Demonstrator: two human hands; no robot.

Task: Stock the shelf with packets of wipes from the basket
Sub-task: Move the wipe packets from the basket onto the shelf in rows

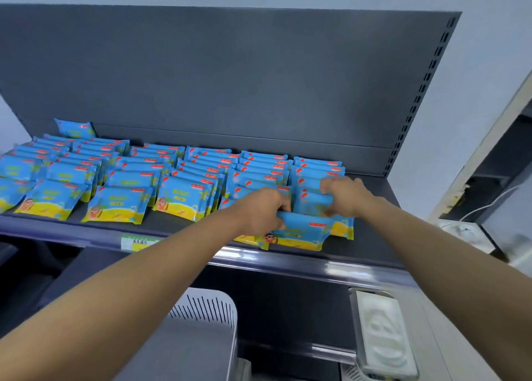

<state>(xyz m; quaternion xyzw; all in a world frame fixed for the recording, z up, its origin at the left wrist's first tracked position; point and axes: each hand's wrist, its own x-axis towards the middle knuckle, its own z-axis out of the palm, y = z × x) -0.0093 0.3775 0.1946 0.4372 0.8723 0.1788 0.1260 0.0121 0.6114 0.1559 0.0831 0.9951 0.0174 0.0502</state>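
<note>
Blue and yellow packets of wipes (115, 196) stand in several leaning rows across the dark shelf (359, 248). At the right end of the shelf, my left hand (259, 208) grips the top left corner of the front packet (302, 232) in the rightmost row. My right hand (345, 195) closes on the top edge of packets in that same row, just behind the front one. The grey basket (207, 308) is below my left forearm, and its contents are hidden.
The shelf's dark back panel (230, 78) rises behind the rows. A green price tag (138, 242) sits on the shelf's front rail. A white moulded tray (385, 329) lies lower right. A white box (466, 234) and a cable are beside the shelf's right end.
</note>
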